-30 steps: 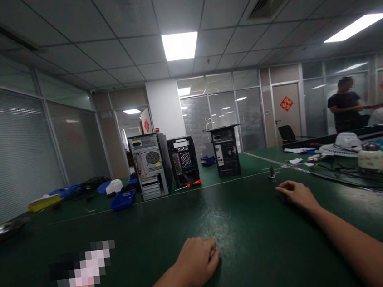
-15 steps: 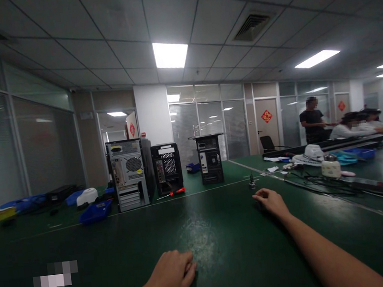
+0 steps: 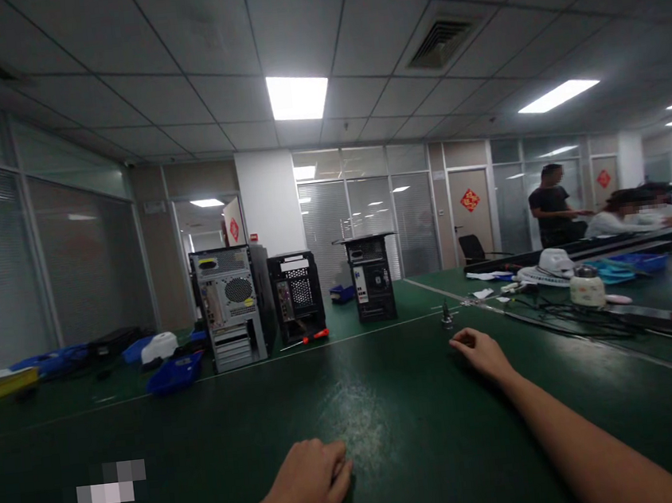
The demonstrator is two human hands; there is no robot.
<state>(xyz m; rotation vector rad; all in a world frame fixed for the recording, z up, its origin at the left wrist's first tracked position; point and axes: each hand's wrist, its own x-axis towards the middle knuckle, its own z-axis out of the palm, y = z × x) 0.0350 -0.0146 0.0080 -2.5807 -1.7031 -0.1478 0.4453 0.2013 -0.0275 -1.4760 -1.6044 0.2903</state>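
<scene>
Resting the left hand (image 3: 310, 478), loosely curled, on the green table (image 3: 410, 388), held the right hand (image 3: 484, 354) in a narrow pinch near a small metal part (image 3: 446, 321) upright on it; could not tell whether gripping anything in either.

Red door sign (image 3: 470, 200), text illegible

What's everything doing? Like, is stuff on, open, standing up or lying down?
Left hand: fingers curled
Right hand: fingers bent
Small metal part: standing
Red-handled screwdriver: lying flat
Silver-backed computer case: upright
Middle black computer case: upright
Right black computer case: upright
Nearest ceiling light: on
Left door: open
Door behind black chair: closed
</scene>
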